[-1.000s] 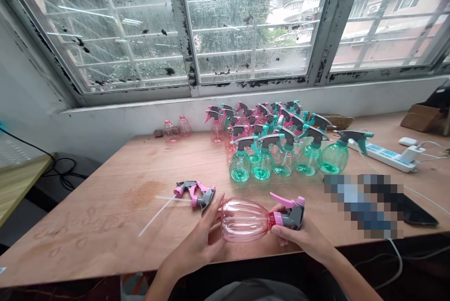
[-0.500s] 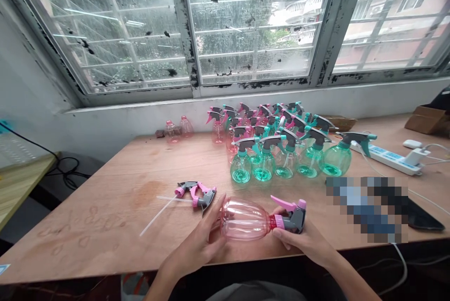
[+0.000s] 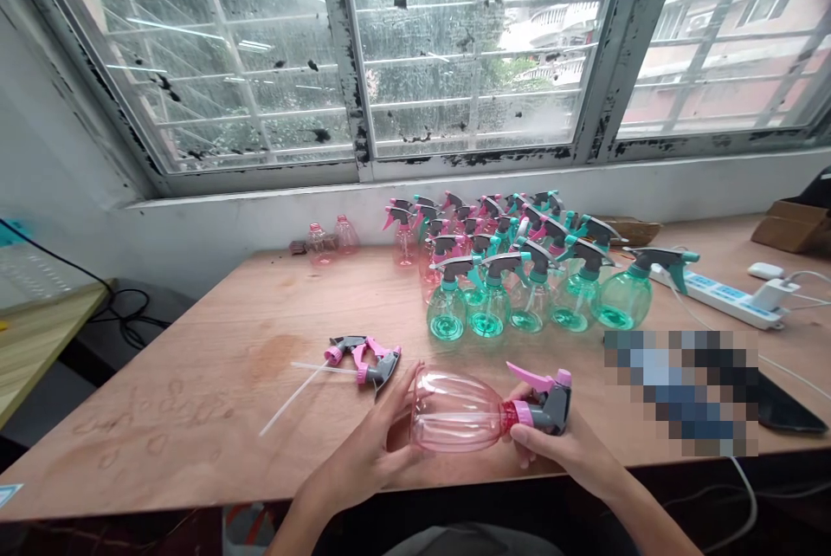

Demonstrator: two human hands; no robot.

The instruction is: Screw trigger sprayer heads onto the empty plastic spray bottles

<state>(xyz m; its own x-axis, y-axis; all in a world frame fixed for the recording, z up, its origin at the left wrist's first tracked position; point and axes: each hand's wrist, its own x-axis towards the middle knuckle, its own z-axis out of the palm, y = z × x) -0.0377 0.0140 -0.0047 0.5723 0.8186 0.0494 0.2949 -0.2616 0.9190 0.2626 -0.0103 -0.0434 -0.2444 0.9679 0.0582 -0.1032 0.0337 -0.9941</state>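
A clear pink spray bottle [image 3: 460, 410] lies sideways between my hands, above the table's front edge. My left hand [image 3: 386, 430] is closed round its base end. At the neck, my right hand [image 3: 542, 439] pinches the pink collar of the grey and pink trigger head [image 3: 550, 404], which sits on the bottle's mouth. To the left of the bottle, two loose pink and grey trigger heads [image 3: 364, 358] rest on the table with their thin clear tubes [image 3: 292, 404] pointing left. Part of my right fingers is hidden behind the neck.
Several green and pink spray bottles [image 3: 490, 305] with trigger heads stand grouped at the back. Two pink bottles without heads [image 3: 321, 246] stand by the wall. A power strip [image 3: 727, 296], a cardboard box [image 3: 789, 223], and a dark flat device [image 3: 789, 400] are on the right.
The bottle and both hands sit slightly lower and to the right in view. My right fingers have shifted a little at the collar; the grip continues.
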